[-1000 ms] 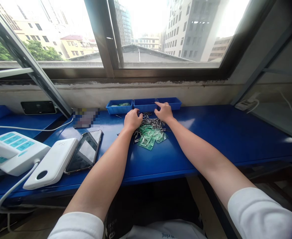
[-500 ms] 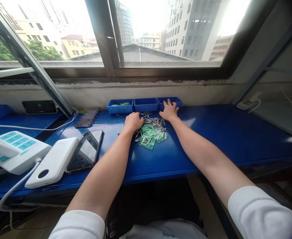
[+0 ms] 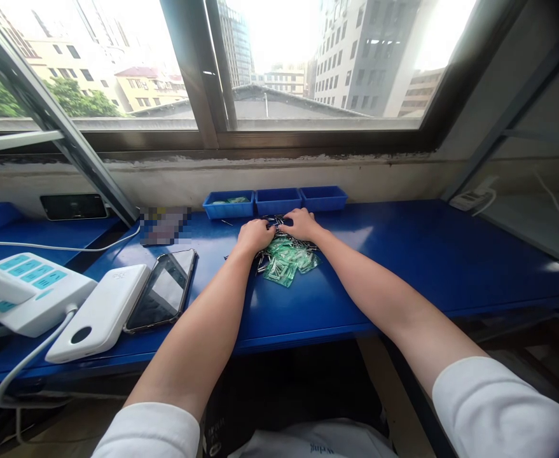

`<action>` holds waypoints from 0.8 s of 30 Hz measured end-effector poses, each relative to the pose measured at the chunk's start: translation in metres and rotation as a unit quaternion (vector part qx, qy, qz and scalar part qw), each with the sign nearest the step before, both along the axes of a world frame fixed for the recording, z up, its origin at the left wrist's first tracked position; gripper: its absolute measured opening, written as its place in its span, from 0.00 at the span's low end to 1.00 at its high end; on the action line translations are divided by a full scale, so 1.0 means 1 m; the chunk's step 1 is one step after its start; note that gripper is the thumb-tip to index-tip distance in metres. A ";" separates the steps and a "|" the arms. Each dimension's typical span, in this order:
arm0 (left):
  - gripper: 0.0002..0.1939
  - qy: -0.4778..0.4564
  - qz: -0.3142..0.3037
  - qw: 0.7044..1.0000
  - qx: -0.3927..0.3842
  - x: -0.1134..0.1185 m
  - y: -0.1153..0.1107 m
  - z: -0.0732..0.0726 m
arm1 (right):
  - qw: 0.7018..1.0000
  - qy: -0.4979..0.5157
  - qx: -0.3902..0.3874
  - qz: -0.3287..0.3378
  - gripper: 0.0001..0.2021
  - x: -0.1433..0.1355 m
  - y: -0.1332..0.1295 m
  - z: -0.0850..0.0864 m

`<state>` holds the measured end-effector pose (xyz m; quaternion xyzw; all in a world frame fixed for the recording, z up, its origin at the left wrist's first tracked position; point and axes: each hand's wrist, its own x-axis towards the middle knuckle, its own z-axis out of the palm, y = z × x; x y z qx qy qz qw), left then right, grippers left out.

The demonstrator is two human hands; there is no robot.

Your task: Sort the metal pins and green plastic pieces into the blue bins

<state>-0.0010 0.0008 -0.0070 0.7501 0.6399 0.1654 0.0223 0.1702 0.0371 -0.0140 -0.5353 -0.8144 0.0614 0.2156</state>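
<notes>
Head view: bare left hand (image 3: pixel 257 235) and bare right hand (image 3: pixel 301 224) partly hide slim silvery metal pieces (image 3: pixel 303 243) between and beside their fingers, grip impossible to tell, translucent green plastic packets (image 3: pixel 285 259) just this side.

Glaring daylight through the window (image 3: pixel 200 83)

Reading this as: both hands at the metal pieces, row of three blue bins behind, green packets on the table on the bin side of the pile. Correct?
One error: those green packets lie on the near side of the pile, away from the bins, as the head view shows. The rest holds: left hand and right hand at the metal pieces, three blue bins behind.
</notes>
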 end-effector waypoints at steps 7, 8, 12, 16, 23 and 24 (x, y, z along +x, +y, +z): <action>0.18 -0.037 -0.042 0.998 0.018 -0.001 0.003 -0.004 | 0.995 0.065 -0.002 0.082 0.10 0.001 0.002 0.001; 0.17 -0.045 -0.049 0.998 0.019 -0.001 0.003 -0.004 | 0.993 0.075 -0.004 0.087 0.09 0.001 0.001 0.002; 0.16 -0.074 -0.067 0.995 0.019 -0.001 0.003 -0.004 | 0.990 0.100 -0.011 0.096 0.06 0.000 0.001 0.002; 0.14 -0.084 -0.072 0.993 0.029 0.000 0.003 -0.001 | 0.988 0.119 -0.012 0.094 0.05 0.001 0.000 0.002; 0.11 -0.100 -0.062 0.993 0.029 0.001 0.003 -0.002 | 0.983 0.163 -0.012 0.088 0.04 0.004 -0.001 0.003; 0.11 -0.102 -0.064 0.992 0.030 0.000 0.003 -0.002 | 0.982 0.169 -0.008 0.087 0.04 0.004 -0.001 0.002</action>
